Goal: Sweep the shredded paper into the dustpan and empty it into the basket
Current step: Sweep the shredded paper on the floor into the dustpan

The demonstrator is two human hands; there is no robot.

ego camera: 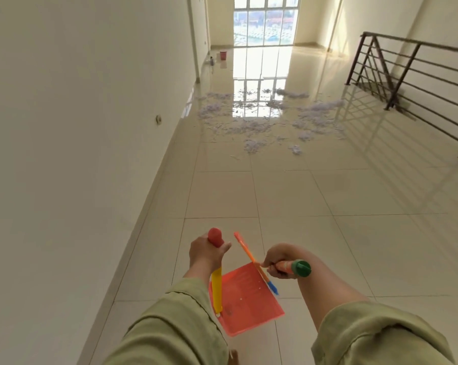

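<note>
Fingers of the left hand (205,250) curl tight round the red top of a yellow pole, and this pole goes down to the flat orange plastic dustpan (249,299) hanging above the shiny cream floor tiles (328,206). Just to the right, the right hand (278,260) grips the orange broom handle with a green cap (300,268). Shredded pale purple paper (262,119) lies scattered far ahead on the floor, near the dark metal stair railing (407,75).

floor (314,196): glossy tile (mirror-like); dustpan (249,299): smooth plastic; railing (407,75): dark metal; sleeves (175,325): matt cloth
</note>
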